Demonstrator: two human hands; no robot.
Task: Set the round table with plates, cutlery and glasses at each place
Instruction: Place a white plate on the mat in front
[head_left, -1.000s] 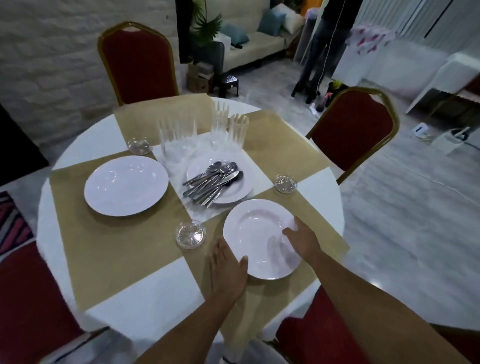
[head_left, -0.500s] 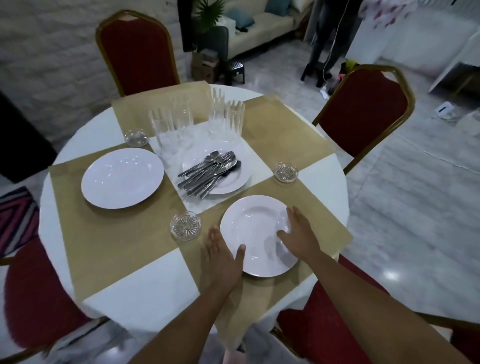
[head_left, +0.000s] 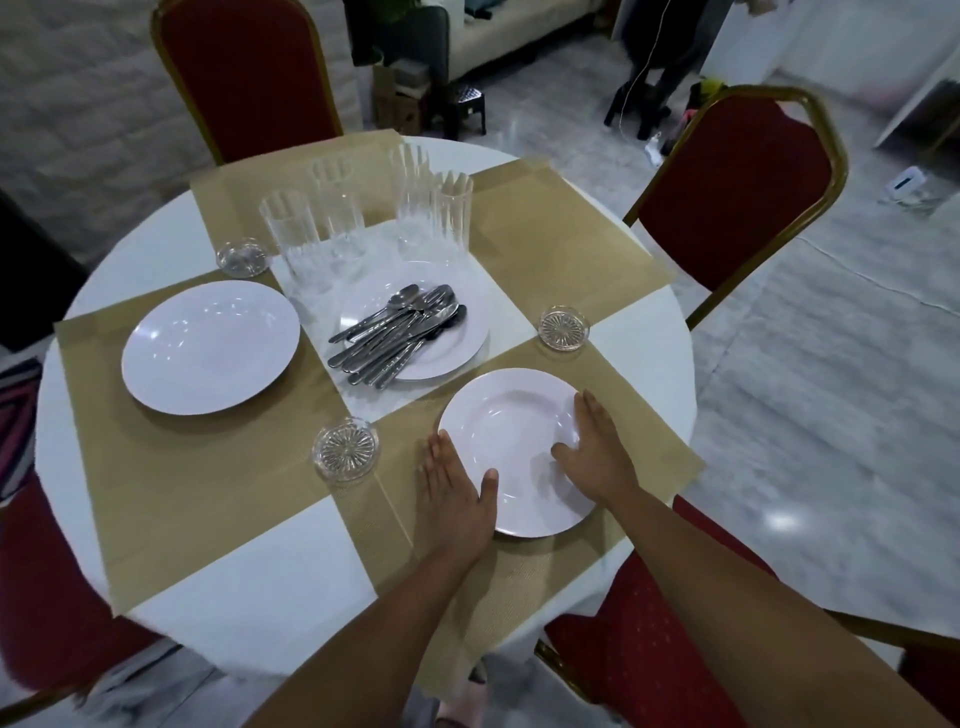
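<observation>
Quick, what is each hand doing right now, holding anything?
Left hand: open and flat, thumb on the rim of the near round white plate; no grip.
Right hand: open, palm down on the same plate's right edge; nothing held.

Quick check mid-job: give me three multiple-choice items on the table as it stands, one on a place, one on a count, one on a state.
1. Where is the cutlery?
A. On the centre plate
B. On the left plate
C. On a chair

2. How many small glass coasters are on the table?
A. One
B. Three
C. Five

3. How are the hands on the near plate?
A. Lifting it
B. Flat at its two sides
C. Off it

Key: 1 A, piled on centre plate. 2 B, coasters at. 3 B, left hand and right hand lie flat.
</observation>
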